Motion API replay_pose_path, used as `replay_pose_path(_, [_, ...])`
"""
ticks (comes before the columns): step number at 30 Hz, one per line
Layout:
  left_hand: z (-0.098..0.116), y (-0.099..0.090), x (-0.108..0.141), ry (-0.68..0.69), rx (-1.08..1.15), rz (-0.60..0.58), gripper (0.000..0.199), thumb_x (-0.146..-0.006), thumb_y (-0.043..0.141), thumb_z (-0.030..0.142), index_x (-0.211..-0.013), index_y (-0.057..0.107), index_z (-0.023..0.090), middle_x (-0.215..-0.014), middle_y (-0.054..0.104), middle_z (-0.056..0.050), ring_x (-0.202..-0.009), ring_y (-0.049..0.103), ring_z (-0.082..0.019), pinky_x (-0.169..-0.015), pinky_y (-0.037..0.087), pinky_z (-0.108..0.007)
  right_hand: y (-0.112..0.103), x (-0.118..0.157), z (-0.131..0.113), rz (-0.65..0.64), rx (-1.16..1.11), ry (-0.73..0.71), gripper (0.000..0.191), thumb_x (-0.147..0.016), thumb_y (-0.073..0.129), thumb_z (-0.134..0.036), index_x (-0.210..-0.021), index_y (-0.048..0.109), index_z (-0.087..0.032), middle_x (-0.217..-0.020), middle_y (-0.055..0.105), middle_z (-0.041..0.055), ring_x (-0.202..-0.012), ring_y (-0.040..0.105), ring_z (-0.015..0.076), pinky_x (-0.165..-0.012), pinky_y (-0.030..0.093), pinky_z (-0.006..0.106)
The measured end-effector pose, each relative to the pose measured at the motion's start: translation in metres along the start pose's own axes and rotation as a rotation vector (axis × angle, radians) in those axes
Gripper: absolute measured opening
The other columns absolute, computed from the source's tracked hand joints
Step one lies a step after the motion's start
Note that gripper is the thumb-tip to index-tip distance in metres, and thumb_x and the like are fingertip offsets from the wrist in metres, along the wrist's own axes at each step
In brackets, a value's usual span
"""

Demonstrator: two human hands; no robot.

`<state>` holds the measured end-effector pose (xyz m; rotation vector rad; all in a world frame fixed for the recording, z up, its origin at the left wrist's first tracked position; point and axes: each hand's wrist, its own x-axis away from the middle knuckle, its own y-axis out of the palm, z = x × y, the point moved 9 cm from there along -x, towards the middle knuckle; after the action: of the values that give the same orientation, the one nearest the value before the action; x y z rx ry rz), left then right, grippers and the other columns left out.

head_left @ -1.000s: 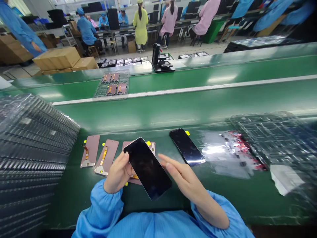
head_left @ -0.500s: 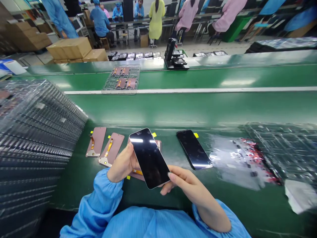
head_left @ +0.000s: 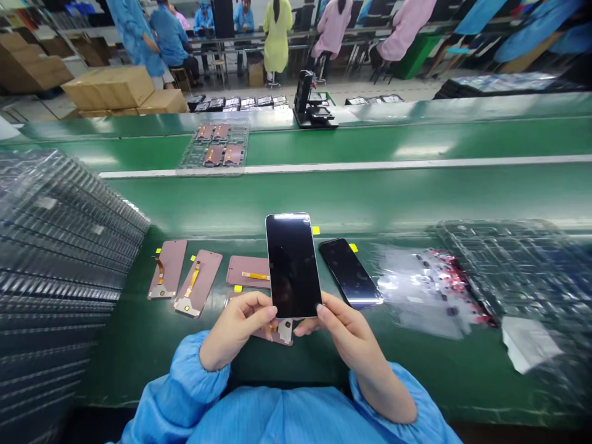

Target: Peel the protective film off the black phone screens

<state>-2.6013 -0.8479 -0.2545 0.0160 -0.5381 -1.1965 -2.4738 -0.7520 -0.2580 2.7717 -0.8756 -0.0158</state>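
Grip: left hand point(head_left: 235, 330) and right hand point(head_left: 346, 336) both holding one phone screen point(head_left: 293, 265) by its edges
Belt point(head_left: 351, 203): four pink-backed screens point(head_left: 198, 283), one black screen point(head_left: 350, 272)
Left edge: clear tray stack point(head_left: 60, 246)

**Room over the belt, trays at both sides**
Above the 4 copper-backed display panels point(head_left: 248, 272), a hand could pass over the green belt point(head_left: 324, 203) to the white strip point(head_left: 324, 165); a transparent tray stack point(head_left: 60, 246) hems the left hand point(head_left: 235, 330), a loose tray pile point(head_left: 513, 271) the right hand point(head_left: 345, 336).

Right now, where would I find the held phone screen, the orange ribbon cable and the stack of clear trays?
phone screen point(head_left: 292, 265): head view, middle of its dark glass
ribbon cable point(head_left: 193, 279): head view, orange strip on the second pink panel from the left
clear trays point(head_left: 60, 246): head view, ridged side of the stack
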Motion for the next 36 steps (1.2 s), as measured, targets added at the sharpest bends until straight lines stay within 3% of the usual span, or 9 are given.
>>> replay_pose_path(11, [0.008, 0.003, 0.008, 0.057, -0.051, 0.100, 0.034, -0.080, 0.073, 0.046, -0.075, 0.056, 0.017, -0.060, 0.061, 0.005, -0.056, 0.062, -0.009, -0.061, 0.054, -0.022, 0.002, 0.004, -0.001, 0.023, 0.057, -0.026, 0.035, -0.101, 0.047, -0.039, -0.127, 0.061, -0.023, -0.116, 0.073, 0.0092, -0.074, 0.073, 0.0200, -0.077, 0.061, 0.039])
replay_pose_path(16, [0.012, 0.005, 0.010, 0.080, -0.115, 0.105, 0.033, -0.082, 0.070, 0.047, -0.076, 0.058, 0.017, -0.062, 0.061, 0.004, -0.058, 0.064, -0.011, -0.063, 0.056, -0.024, -0.002, 0.006, 0.001, 0.072, 0.089, -0.040, 0.037, -0.101, 0.046, -0.040, -0.132, 0.059, -0.024, -0.112, 0.074, 0.0072, -0.074, 0.073, 0.0205, -0.078, 0.060, 0.039])
replay_pose_path(21, [0.019, 0.010, 0.011, 0.143, -0.230, 0.076, 0.026, -0.079, 0.073, 0.041, -0.078, 0.066, 0.016, -0.077, 0.068, -0.001, -0.069, 0.068, -0.014, -0.063, 0.056, -0.023, 0.001, 0.009, -0.003, 0.100, 0.032, -0.060, 0.032, -0.101, 0.048, -0.036, -0.127, 0.062, -0.025, -0.107, 0.075, 0.0054, -0.077, 0.073, 0.0199, -0.078, 0.060, 0.037])
replay_pose_path(26, [0.020, 0.013, 0.011, 0.159, -0.306, 0.083, 0.034, -0.082, 0.069, 0.041, -0.060, 0.056, 0.017, -0.062, 0.064, 0.000, -0.057, 0.061, -0.012, -0.054, 0.051, -0.022, 0.008, 0.009, -0.007, 0.099, 0.007, -0.073, 0.032, -0.101, 0.047, -0.036, -0.124, 0.065, -0.023, -0.097, 0.078, 0.0057, -0.080, 0.074, 0.0219, -0.079, 0.061, 0.038])
replay_pose_path(31, [0.017, 0.010, 0.010, 0.140, -0.270, 0.082, 0.035, -0.083, 0.068, 0.044, -0.064, 0.057, 0.017, -0.061, 0.063, 0.001, -0.053, 0.055, -0.010, -0.050, 0.045, -0.020, 0.010, 0.007, -0.002, 0.106, -0.062, -0.041, 0.036, -0.100, 0.046, -0.041, -0.124, 0.065, -0.022, -0.102, 0.077, 0.0076, -0.077, 0.074, 0.0227, -0.076, 0.061, 0.040])
replay_pose_path(36, [0.020, 0.009, 0.009, 0.124, -0.288, 0.057, 0.042, -0.080, 0.068, 0.050, -0.058, 0.054, 0.016, -0.057, 0.054, 0.001, -0.056, 0.052, -0.011, -0.052, 0.045, -0.020, 0.012, 0.004, -0.002, 0.081, -0.122, 0.011, 0.043, -0.100, 0.044, -0.046, -0.123, 0.065, -0.018, -0.090, 0.078, 0.0087, -0.075, 0.074, 0.0251, -0.077, 0.060, 0.044])
